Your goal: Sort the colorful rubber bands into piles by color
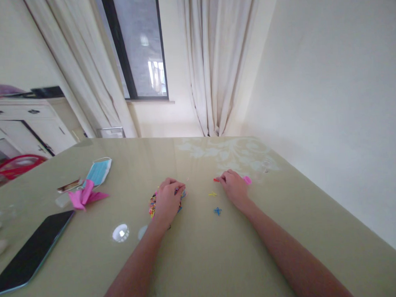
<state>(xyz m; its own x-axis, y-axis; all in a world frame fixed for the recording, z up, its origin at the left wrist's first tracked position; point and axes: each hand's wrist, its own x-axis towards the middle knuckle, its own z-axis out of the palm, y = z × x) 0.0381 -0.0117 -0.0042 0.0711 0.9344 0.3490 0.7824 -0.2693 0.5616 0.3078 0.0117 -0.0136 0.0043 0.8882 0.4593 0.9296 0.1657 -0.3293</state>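
Observation:
My left hand (169, 200) rests over a pile of small multicoloured bands (152, 205), which look like little rubber bands. Its thumb and fingers are pinched together at the pile's right edge; anything between them is too small to make out. Further right, my right hand (234, 188) has its fingertips closed on a small red piece (215, 179), apparently of the same kind, at the tabletop. Nearer to me lie a small yellow cluster (212, 194) and a blue star-shaped cluster (217, 211). A pink round object (248, 180) shows just beyond my right hand, partly hidden.
On the left of the glossy table (203, 262) lie a dark phone (33, 250), pink folded paper (86, 196), a blue face mask (99, 171) and a shiny white dome (120, 233). A wall (347, 115) borders the table's right edge; curtains (217, 60) hang behind.

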